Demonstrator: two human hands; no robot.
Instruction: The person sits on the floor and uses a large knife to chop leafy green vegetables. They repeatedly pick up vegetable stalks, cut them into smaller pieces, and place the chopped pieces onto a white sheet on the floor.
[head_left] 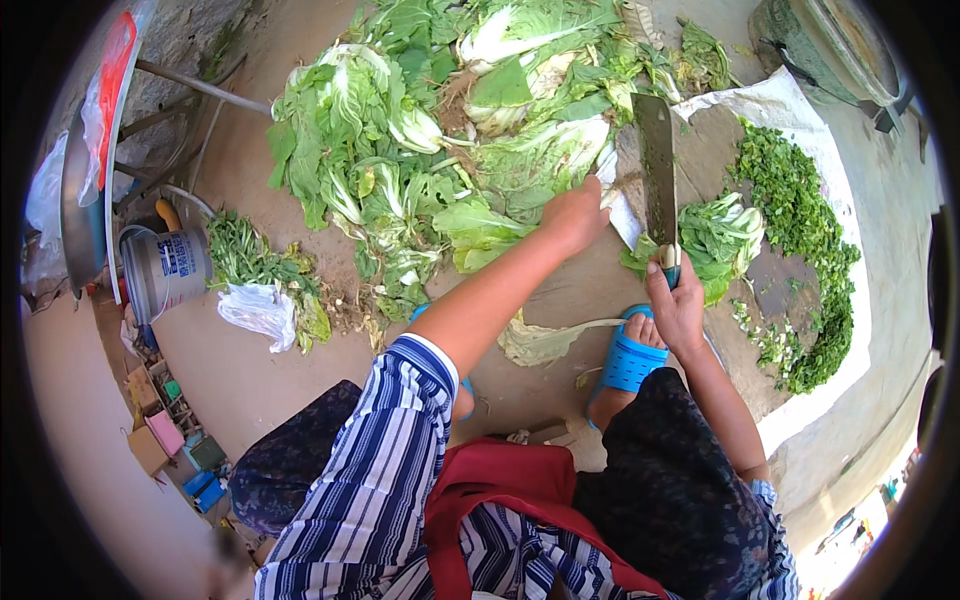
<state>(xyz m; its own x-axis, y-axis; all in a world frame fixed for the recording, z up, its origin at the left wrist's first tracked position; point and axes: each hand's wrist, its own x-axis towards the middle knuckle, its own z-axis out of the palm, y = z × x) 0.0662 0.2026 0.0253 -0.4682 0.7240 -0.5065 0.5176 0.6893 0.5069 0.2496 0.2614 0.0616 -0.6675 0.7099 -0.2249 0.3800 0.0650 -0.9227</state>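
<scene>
My right hand grips the handle of a broad cleaver, its blade pointing away from me over a round wooden chopping block. A half-cut bunch of leafy greens lies on the block just right of the blade. My left hand reaches forward with closed fingers onto a pale cabbage stalk at the edge of a big pile of whole leafy cabbages. Chopped greens lie heaped in a curved band to the right of the block.
My feet in blue sandals rest on the ground below the block. A white sheet lies under the chopped greens. A grey bucket, a white plastic bag, a metal stand and a large pot stand around.
</scene>
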